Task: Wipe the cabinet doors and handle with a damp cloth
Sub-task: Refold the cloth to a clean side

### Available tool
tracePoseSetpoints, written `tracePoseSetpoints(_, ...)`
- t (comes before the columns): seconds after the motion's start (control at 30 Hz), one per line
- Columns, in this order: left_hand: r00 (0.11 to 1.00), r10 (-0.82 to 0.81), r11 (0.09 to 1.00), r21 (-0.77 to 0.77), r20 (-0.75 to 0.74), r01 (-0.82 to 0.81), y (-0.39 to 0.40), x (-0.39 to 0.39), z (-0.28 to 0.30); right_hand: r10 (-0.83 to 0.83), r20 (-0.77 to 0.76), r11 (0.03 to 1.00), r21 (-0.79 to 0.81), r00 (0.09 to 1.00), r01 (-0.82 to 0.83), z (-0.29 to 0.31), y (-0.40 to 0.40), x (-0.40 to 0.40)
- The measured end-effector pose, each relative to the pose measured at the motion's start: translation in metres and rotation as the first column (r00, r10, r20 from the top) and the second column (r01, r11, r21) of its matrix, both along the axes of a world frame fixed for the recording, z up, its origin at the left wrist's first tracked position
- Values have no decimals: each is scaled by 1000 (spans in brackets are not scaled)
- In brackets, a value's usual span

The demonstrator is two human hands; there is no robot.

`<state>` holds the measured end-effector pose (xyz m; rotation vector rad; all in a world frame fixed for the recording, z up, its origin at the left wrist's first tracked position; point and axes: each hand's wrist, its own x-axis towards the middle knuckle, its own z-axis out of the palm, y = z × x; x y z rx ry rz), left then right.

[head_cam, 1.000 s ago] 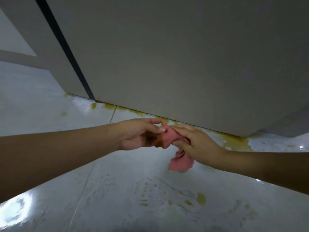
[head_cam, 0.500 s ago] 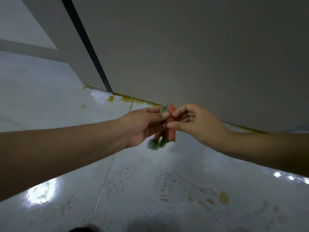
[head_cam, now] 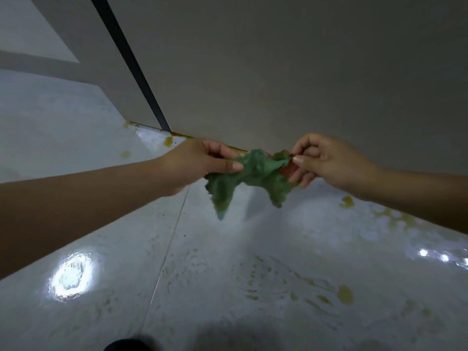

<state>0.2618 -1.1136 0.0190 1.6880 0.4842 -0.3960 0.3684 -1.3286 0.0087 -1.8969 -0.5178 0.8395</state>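
A small cloth, green on the side facing me with a red patch near its right end, hangs spread between both hands above the floor. My left hand pinches its left edge between thumb and fingers. My right hand pinches its right edge. Behind them rises a plain grey cabinet door, its bottom edge just above the floor. A dark vertical gap separates it from a second grey door on the left. No handle is in view.
The glossy white tiled floor is wet, with yellow-brown stains at the lower right, under the right forearm and along the cabinet's bottom edge. Light reflections glare at the lower left and right. A dark shape shows at the bottom edge.
The cloth was bunched, showing pink-red; my hands have pulled apart and spread it open, green side showing. The view has shifted a little, with the cabinet gap further right.
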Motion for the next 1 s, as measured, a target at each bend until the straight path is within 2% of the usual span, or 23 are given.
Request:
tracePoseSetpoints(0.1, 986, -163, 974, 169, 39, 154, 8, 2, 5, 90, -9, 996, 6, 996, -90, 2, -1, 4)
tracePoseSetpoints(0.17, 954, -297, 931, 238, 48, 277, 7, 3, 10, 211, 127, 974, -106, 969, -199, 4, -3, 6)
tracePoseSetpoints(0.23, 911, -407, 877, 308, 69, 368, 3, 5, 13, 294, 290, 948, -209, 911, -239, 4, -3, 4)
tracePoseSetpoints(0.33, 866, -484, 835, 365, 128, 413, -4, 9, 11, 392, 424, 918, -238, 817, -317, 1, 1, 2)
tracePoseSetpoints(0.4, 857, -487, 835, 376, 165, 402, -7, 10, 8, 429, 442, 903, -230, 788, -363, 0, 3, 1)
tracePoseSetpoints(0.53, 855, -467, 845, 398, 225, 357, -9, 9, 3, 420, 404, 907, -158, 813, -390, 4, 3, 0)
tracePoseSetpoints(0.73, 856, -311, 931, 313, 413, 188, -21, 9, 3, 378, 318, 921, -35, 869, -388, 10, 8, -6)
tracePoseSetpoints(0.83, 856, -204, 958, 277, 474, 74, -26, 11, 3, 336, 212, 934, 52, 918, -354, 12, 11, -10)
tracePoseSetpoints(0.93, 836, -234, 918, 397, 496, 21, -29, 12, 5, 298, 20, 943, 148, 954, -298, 16, 11, -14)
tracePoseSetpoints(1.0, 841, -296, 876, 480, 452, 50, -28, 14, 7, 288, -73, 945, 185, 955, -271, 19, 10, -16)
